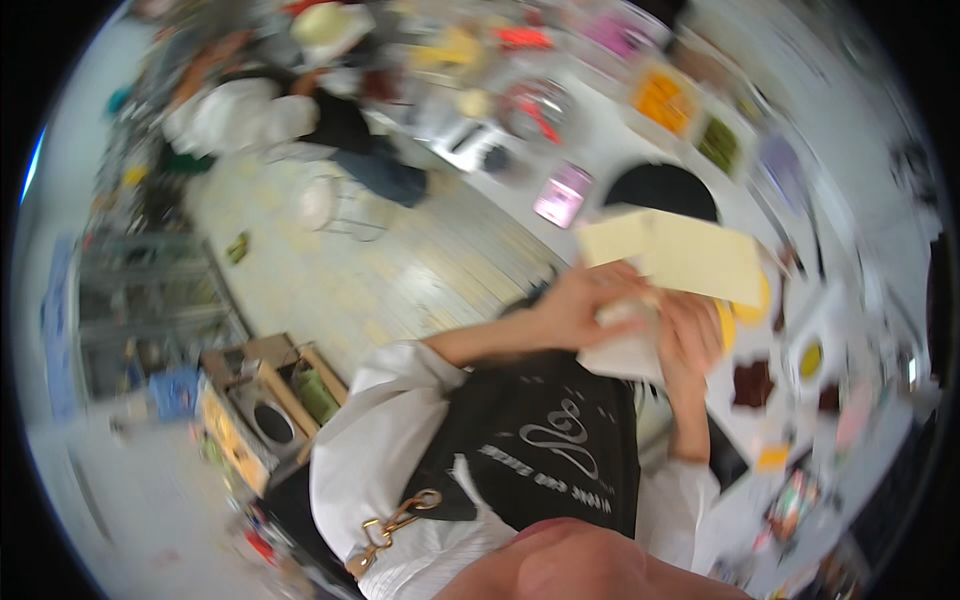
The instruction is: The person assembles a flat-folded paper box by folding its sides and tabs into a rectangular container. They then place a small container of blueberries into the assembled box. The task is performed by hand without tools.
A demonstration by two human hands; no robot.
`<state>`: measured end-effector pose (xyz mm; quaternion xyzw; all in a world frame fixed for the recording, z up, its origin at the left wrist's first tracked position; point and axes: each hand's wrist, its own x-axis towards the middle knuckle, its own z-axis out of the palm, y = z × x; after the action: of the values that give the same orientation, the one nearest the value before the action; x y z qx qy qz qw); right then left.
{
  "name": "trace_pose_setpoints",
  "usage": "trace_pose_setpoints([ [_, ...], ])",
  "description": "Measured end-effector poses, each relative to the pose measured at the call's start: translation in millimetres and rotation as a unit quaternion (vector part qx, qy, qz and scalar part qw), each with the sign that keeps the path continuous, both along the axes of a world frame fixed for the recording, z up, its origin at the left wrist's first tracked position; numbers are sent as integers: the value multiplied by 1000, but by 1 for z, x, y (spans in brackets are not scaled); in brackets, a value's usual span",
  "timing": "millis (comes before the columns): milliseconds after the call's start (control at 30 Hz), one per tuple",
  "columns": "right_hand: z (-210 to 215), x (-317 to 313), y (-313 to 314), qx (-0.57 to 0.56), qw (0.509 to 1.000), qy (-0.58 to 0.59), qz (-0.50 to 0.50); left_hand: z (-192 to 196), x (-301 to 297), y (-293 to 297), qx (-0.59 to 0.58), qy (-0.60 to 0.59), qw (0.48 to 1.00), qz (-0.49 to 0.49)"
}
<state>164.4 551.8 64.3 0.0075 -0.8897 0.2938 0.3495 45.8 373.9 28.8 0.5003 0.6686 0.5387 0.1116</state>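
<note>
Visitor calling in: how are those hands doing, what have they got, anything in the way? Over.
Left hand, right hand: close together at pale yellow sheet, exact grip blurred. Pink phone beyond, apart from both. No obstruction seen.

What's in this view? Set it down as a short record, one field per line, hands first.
Left hand: at the near edge of a pale yellow sheet, fingers blurred
Right hand: to its right, at the same edge
Grip: too blurred to tell
Table: white
Beyond the sheet: black rounded piece, partly covered in view; pink phone
Farther off: orange pieces; green pieces
Upper left: another person in a white top
</note>
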Motion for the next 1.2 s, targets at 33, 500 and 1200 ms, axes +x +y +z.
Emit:
trace_pose_setpoints([
  [33,-1,0,1,9,1000,25,3,20,-4,-2,-11,40,999,-16],
  [500,16,-7,-1,-84,989,-24,123,-8,-12,-34,99,-240,965,-31],
  [1200,15,16,-28,-74,978,92,172,-2,31,-37,141,-637,733,-195],
])
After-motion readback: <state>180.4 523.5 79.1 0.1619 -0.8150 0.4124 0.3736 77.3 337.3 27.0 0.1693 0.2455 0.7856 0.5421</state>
